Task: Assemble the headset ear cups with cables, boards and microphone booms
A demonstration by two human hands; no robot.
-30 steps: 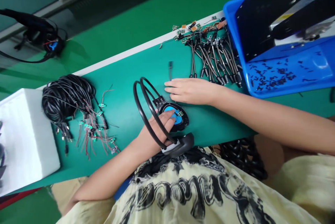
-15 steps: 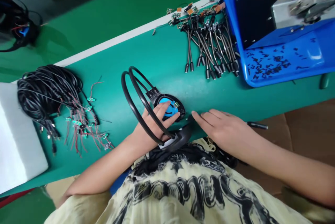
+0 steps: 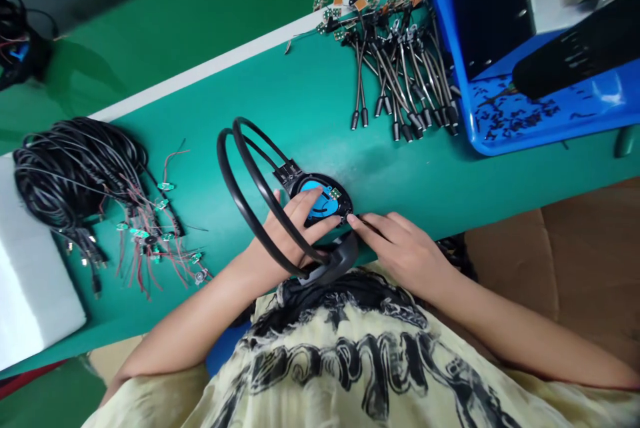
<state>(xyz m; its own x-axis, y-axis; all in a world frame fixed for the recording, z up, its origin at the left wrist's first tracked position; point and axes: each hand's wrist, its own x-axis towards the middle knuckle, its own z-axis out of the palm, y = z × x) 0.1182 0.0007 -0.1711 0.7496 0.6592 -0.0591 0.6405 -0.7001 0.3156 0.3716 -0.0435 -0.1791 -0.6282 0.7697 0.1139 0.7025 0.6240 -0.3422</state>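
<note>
A headset with a double black headband (image 3: 260, 178) rests on the green bench in front of me. Its open earcup (image 3: 344, 200) shows a blue disc and a small green circuit board. My left hand (image 3: 287, 235) reaches through the headband loops and grips this earcup, fingers over the blue disc. The other earcup (image 3: 340, 258) sits closer to my body. At the open earcup's right edge, my right hand (image 3: 400, 241) has its fingertips closed together; whatever they pinch is too small or hidden to name.
Coiled black cables (image 3: 75, 168) with wired green boards lie at left beside a white foam block (image 3: 35, 275). Several metal-stemmed booms (image 3: 400, 81) are piled at the back. At right, a blue tray (image 3: 480, 141) holds small dark screws, with a black power screwdriver (image 3: 575, 58) over it.
My right hand has moved left to the earcup's edge. The dark-tipped stick past my right wrist is out of sight. A black power screwdriver now shows over the blue tray.
</note>
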